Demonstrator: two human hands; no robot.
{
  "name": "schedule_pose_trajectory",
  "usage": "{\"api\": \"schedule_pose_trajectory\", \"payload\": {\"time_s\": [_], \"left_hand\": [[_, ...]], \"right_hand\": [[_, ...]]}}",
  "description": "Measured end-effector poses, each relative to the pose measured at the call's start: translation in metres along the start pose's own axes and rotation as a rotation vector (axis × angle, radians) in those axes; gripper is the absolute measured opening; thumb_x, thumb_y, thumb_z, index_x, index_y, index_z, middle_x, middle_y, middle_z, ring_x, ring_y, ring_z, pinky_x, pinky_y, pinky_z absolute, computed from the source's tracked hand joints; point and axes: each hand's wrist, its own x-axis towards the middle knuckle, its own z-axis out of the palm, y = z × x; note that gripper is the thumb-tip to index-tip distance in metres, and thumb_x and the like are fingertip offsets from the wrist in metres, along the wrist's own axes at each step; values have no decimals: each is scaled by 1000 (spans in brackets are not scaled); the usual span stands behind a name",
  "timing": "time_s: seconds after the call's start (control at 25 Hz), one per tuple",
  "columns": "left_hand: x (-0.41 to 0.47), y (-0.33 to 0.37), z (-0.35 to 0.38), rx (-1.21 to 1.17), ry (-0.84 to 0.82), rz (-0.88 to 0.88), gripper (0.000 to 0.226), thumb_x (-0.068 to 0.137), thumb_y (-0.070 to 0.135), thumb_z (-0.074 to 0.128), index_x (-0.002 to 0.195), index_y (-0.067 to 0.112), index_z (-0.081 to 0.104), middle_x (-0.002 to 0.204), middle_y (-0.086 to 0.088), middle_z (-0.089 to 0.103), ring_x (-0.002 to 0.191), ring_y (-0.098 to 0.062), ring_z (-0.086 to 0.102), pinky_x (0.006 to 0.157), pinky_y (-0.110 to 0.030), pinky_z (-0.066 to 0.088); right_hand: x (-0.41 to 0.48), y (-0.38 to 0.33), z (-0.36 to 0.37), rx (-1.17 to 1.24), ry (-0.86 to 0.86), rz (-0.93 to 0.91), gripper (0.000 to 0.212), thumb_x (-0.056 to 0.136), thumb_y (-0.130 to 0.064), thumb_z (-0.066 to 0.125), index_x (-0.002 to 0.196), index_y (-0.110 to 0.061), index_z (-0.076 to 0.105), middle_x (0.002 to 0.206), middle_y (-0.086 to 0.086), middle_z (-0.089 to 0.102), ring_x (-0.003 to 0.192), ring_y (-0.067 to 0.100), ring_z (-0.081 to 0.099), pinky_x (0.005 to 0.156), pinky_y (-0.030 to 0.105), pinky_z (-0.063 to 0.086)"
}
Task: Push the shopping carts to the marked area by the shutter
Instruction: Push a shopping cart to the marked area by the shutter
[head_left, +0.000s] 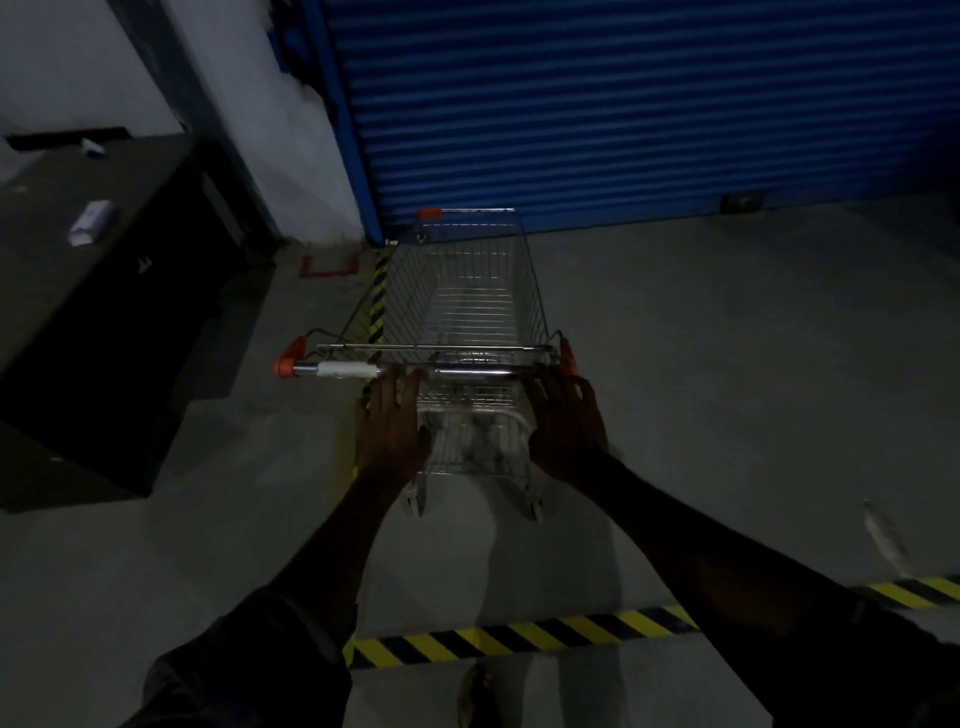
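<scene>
Dim scene, one wire shopping cart (467, 312) straight ahead of both hands, nose close to the blue shutter (623, 104), sitting past the near yellow-black floor tape (519, 636) with another striped strip (378, 296) running along its left side toward the shutter base. Left hand (389, 426) is flat, fingers (402, 382) spread and extended, tips at or just short of the chrome handle bar (467, 370); not wrapped around it. Right hand (566, 431) likewise spread wide, fingers (548, 384) reaching to the bar's right end just beside the orange end cap (567, 356); no closed grasp visible, actual contact too dark to confirm. Basket looks empty, so likely light and free-rolling on castors; frame is rigid steel, not fragile, but the bare chrome section between the fingers is probably slick. White-wrapped section (347, 370) and the left orange cap (288, 361) lie outboard of the left fingertips. Best hold judged: both palms curled over the bar, spaced apart near the ends, for steering control. Risk: an empty cart can roll away and knock into the shutter, or veer toward the dark cabinet (104, 312) well left of the left hand.
</scene>
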Motion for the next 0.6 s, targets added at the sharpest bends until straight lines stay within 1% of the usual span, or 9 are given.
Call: {"api": "schedule_pose_trajectory", "payload": {"time_s": [0.08, 0.12, 0.24, 0.36, 0.48, 0.6], "left_hand": [[-22, 29, -10, 2, -44, -13, 94, 69, 30, 80, 152, 15, 40, 149, -17, 46, 133, -40, 48, 99, -52, 43], [-35, 45, -17, -4, -57, -22, 91, 70, 31, 80, 151, 16, 41, 146, -15, 48, 130, -40, 50, 97, -52, 44], [-71, 87, -34, -50, -56, -48, 82, 76, 32, 77, 149, 19, 42, 141, -13, 50, 126, -39, 51, 97, -54, 44], [-105, 119, -46, -71, -66, -49, 77, 80, 33, 75, 148, 19, 44, 140, -12, 50, 127, -38, 50, 96, -54, 44], [-135, 143, -61, -88, -93, -64, 71, 84, 32, 71, 149, 20, 44, 142, -12, 48, 130, -36, 47, 98, -52, 42], [-159, 153, -78, -99, -82, -50, 68, 86, 31, 68, 149, 22, 43, 143, -10, 48, 129, -35, 49, 97, -50, 42]], "right_hand": [[-31, 11, -12, 58, -8, 69, 90, 66, -21, 71, 151, -12, 44, 154, 15, 43, 142, 38, 39, 110, 54, 37], [-51, 18, -19, 64, -19, 95, 85, 70, -21, 70, 150, -11, 44, 152, 14, 44, 139, 37, 41, 107, 50, 39], [-105, 39, -35, 41, -75, 120, 76, 82, -23, 65, 153, -14, 39, 153, 10, 42, 136, 33, 40, 105, 44, 37], [-148, 57, -45, 51, -90, 124, 72, 86, -22, 62, 154, -14, 37, 152, 11, 43, 134, 33, 41, 103, 43, 39], [-180, 62, -53, 98, -74, 109, 66, 87, -22, 62, 150, -15, 43, 147, 10, 49, 131, 32, 44, 101, 44, 40], [-203, 54, -61, 119, -23, 85, 58, 89, -23, 61, 145, -15, 48, 142, 9, 53, 128, 31, 47, 99, 42, 42]]}}
